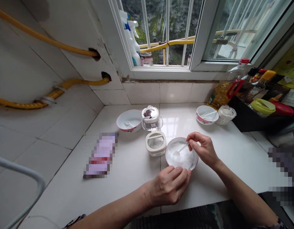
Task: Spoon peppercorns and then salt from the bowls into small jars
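My right hand [204,150] pinches the handle of a small white spoon [183,148], whose tip rests in white powder [171,158]. That powder lies in a white bowl with a pink rim [197,160]. With bent fingers, my left hand [169,186] grips the near edge of this bowl. Left of the bowl stands an open clear container [149,152] with a cream-coloured frame and whitish contents. Just behind it is a similar container [150,121] showing something dark reddish under its top.
A larger white bowl [129,128] stands at the back left, near a blurred purple packet [101,154]. Toward the back right are a small flowered bowl [206,121], a clear jar [225,116], an oil bottle [220,94] and a dark condiment rack [241,119].
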`<state>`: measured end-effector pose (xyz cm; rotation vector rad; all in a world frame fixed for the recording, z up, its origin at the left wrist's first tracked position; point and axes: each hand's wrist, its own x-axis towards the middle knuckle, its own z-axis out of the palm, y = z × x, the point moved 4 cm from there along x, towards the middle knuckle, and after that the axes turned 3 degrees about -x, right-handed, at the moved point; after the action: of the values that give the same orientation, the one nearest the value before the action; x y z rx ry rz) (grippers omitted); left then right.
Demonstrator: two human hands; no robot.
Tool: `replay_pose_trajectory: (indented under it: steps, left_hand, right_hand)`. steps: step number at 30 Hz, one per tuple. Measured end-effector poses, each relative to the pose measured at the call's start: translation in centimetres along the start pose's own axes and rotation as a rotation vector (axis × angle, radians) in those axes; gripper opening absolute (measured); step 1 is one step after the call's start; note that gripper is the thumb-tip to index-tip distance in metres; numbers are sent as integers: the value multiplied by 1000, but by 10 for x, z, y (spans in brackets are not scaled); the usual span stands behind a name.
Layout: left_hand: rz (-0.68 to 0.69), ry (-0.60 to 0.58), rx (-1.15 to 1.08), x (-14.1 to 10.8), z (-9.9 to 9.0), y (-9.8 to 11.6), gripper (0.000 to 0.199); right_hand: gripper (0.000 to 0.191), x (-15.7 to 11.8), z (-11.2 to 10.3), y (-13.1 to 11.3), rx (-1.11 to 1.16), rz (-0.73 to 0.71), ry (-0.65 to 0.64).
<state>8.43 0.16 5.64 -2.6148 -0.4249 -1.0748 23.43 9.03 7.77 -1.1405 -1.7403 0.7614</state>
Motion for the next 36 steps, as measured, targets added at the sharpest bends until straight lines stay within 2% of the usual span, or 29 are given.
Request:
replay_pose_trajectory:
  steps: [4, 8, 15, 20, 26, 31, 36]
  left_hand:
    - [4, 5, -2, 0, 0, 0, 20]
    - [3, -4, 6, 1, 0, 0, 21]
    - [12, 0, 23, -1, 1, 0, 18]
    - [10, -6, 26, -1, 1, 0, 18]
    - [5, -7, 32, -1, 2, 1, 19]
    - [-2, -1, 28, -2, 3, 1, 18]
    - [6, -3, 56, -2, 4, 1, 16]
  right_hand:
    - [12, 5, -3, 8, 146, 138, 16]
    - [12, 8, -5, 12, 170, 169, 34]
    - [11, 8, -13, 9, 39, 101, 70]
    - [15, 5, -6, 5, -58, 37, -13]
    - [12, 6, 0, 10, 151, 154, -79]
    - [11, 10, -4, 19, 292, 253, -53]
    - [12, 14, -5, 26, 351, 292, -5]
